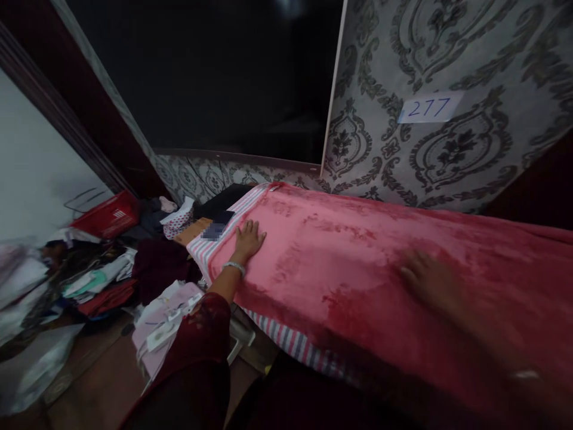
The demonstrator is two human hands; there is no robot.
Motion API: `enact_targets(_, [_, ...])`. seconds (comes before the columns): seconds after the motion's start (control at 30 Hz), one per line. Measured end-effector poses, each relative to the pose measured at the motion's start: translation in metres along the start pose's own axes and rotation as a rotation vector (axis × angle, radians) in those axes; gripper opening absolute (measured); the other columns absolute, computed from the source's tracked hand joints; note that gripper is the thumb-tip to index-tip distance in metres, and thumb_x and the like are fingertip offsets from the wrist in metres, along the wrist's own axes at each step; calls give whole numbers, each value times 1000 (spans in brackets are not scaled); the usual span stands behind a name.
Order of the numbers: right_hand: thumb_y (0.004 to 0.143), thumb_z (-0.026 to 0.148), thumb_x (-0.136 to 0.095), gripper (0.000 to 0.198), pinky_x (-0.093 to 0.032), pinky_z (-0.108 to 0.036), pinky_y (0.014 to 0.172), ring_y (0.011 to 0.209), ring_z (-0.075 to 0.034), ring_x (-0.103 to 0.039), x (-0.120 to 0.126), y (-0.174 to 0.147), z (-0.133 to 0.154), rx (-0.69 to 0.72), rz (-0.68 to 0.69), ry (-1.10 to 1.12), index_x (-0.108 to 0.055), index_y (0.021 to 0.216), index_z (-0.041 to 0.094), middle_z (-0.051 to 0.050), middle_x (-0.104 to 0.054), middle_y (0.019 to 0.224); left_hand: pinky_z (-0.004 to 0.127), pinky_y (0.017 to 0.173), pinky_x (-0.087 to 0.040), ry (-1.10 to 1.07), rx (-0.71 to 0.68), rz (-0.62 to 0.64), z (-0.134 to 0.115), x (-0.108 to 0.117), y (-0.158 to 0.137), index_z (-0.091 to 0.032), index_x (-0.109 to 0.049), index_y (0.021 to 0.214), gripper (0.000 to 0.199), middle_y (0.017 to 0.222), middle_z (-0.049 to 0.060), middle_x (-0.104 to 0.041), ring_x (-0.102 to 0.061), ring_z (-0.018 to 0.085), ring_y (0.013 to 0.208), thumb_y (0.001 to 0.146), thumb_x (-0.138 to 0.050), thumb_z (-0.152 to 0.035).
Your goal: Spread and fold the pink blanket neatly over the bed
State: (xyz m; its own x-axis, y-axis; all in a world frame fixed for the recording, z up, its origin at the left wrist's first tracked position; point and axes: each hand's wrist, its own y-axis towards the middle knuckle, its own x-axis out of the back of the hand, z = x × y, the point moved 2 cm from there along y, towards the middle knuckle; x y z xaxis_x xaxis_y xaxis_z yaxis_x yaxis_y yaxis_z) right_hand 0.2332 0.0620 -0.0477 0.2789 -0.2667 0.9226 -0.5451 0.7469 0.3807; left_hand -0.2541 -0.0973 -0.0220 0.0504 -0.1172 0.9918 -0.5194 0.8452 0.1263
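A pink and red plush blanket (pixel 308 257) lies spread over a long raised surface. Beneath it, a striped cloth (pixel 290 340) shows along the near side and at the left end. Flat on the blanket's left part rests my left hand (pixel 249 242), open, its fingers a little apart and a bracelet at the wrist. My right hand (pixel 432 278) is over the middle right of the blanket, blurred by motion. Its fingers look stretched out, and I see nothing held in it. Whether its palm touches the cloth, I cannot tell.
A dark blurred-out item (pixel 217 230) lies by the left end. Piled clothes (pixel 107 280), a red basket (pixel 110 215) and a pink folded stack (pixel 165 322) are at the left. Behind are a large television (pixel 215 77) and a wall label (pixel 430 107) reading 277.
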Motion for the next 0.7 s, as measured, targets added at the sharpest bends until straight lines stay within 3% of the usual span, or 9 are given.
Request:
enact_targets(0.2, [104, 42, -34, 59, -36, -60, 116, 152, -35, -33, -34, 66, 164, 131, 227, 167, -41, 159, 22, -14, -32, 167, 64, 122, -23, 7, -28, -2, -1, -2, 1, -26, -34, 162, 63, 170, 17, -28, -23, 36, 157, 104, -33, -50])
enact_targets(0.27, [105, 43, -36, 59, -29, -61, 120, 155, -34, -26, -36, 76, 197, 154, 295, 169, -37, 161, 24, -12, -25, 169, 63, 122, -24, 14, -33, -4, -1, -1, 0, -25, -37, 161, 62, 169, 17, -28, -24, 37, 157, 104, -33, -50])
enact_targets(0.33, [106, 44, -37, 59, -24, -59, 123, 156, -32, -23, -38, 79, 207, 173, 326, 151, -35, 162, 25, -10, -24, 170, 63, 122, -24, 18, -34, -10, -1, 0, 1, -24, -37, 161, 62, 169, 17, -29, -24, 36, 157, 104, -33, -50])
enact_targets(0.4, [106, 45, -37, 59, -22, -59, 123, 156, -31, -23, -39, 76, 194, 171, 316, 119, -35, 162, 27, -9, -25, 170, 63, 122, -24, 19, -33, -18, 0, 0, 3, -24, -37, 161, 62, 169, 17, -29, -23, 36, 157, 104, -33, -49])
enact_targets(0.47, [106, 45, -35, 59, -24, -59, 123, 155, -32, -26, -40, 66, 163, 116, 285, 68, -36, 162, 27, -9, -27, 169, 64, 122, -24, 15, -32, -19, 0, -1, 5, -24, -37, 161, 62, 169, 17, -29, -23, 36, 157, 104, -33, -48])
enact_targets(0.7, [107, 47, -24, 59, -30, -61, 119, 152, -33, -32, -13, -16, -10, -334, 193, -148, -38, 161, 28, -7, -35, 167, 64, 121, -26, 23, -42, -26, 1, -2, 13, -22, -36, 161, 63, 169, 18, -29, -23, 38, 157, 103, -33, -46])
